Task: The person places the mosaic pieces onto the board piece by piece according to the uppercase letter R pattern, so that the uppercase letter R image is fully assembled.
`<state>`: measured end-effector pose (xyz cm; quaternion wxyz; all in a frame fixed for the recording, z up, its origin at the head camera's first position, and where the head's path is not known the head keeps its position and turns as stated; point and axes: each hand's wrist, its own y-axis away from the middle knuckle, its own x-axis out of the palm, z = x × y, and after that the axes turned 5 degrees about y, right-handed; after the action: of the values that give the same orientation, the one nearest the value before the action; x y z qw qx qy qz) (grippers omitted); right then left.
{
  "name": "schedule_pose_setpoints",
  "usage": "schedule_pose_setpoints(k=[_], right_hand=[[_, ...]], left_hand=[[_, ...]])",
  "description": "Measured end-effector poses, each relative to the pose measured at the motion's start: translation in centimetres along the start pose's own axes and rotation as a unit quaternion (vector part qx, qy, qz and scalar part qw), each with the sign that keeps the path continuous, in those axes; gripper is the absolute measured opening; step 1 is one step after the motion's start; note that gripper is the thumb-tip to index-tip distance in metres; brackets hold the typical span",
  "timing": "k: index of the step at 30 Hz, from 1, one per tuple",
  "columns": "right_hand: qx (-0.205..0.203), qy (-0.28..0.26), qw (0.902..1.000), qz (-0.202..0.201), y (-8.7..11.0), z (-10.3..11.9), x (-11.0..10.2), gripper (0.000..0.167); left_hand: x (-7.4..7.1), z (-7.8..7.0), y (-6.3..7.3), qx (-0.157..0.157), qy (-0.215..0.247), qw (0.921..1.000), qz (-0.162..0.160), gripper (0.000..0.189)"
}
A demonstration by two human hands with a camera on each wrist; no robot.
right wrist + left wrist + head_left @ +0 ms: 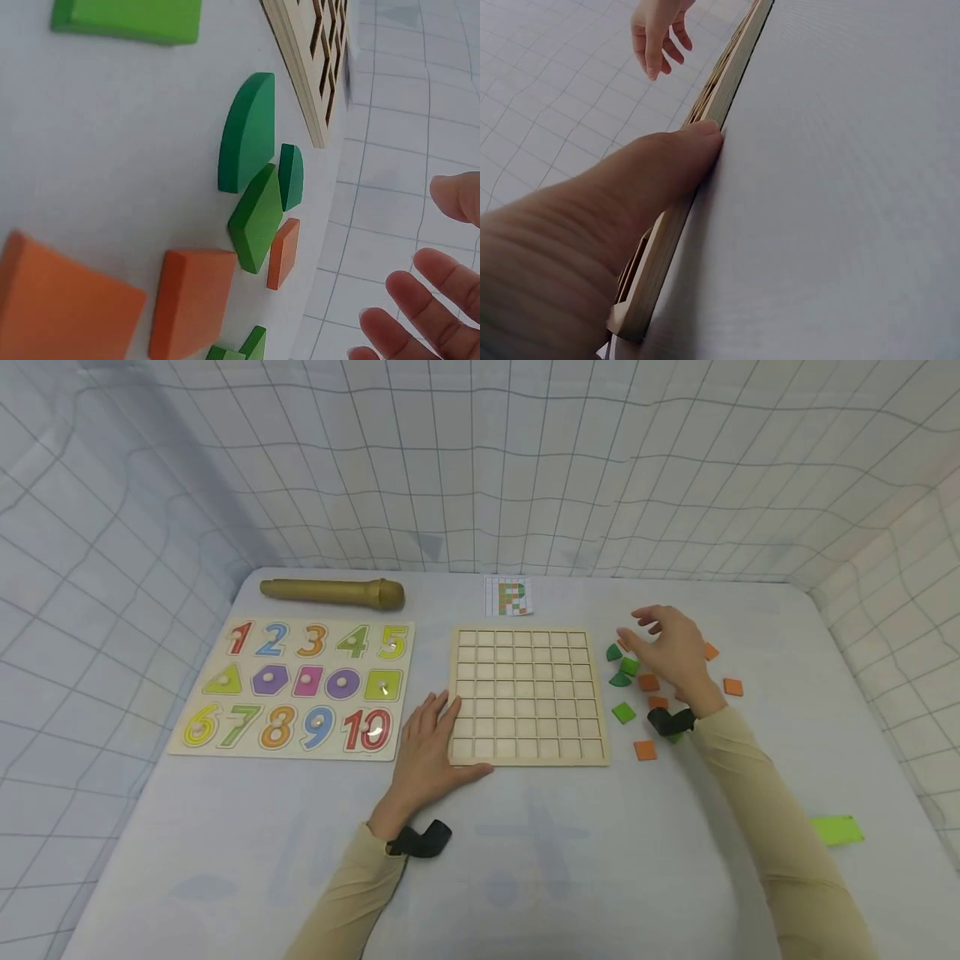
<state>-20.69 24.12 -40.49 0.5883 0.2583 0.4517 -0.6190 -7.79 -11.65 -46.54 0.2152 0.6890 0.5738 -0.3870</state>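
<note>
Tiles (628, 667) lay so bunched that I feared the right hand (670, 652), fingers parted, might scatter them, left hand (426, 756) spread against the wooden grid board (523, 672).

Two hands (429, 756), one grid board (522, 697), one number puzzle (296, 701), two dark-green wedges (614, 652).

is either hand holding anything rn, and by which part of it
Nothing is held: the right hand is empty above the tiles; the left hand only touches the grid board around its near left corner.
</note>
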Motion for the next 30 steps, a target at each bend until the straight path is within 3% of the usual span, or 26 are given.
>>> schedule_pose_setpoints(k=[12,30], right_hand=[[0.054,0.038,0.9961,0.059,-0.8,-0.4,-0.1,0.044],[0.122,0.082,0.9806,0.129,-1.4,-0.6,0.5,0.045]], left_hand=[[-0.1,0.0,0.0,0.001,0.000,1.0000,-0.002,0.106],[-0.1,-0.1,0.1,0.005,0.000,1.0000,-0.005,0.105]])
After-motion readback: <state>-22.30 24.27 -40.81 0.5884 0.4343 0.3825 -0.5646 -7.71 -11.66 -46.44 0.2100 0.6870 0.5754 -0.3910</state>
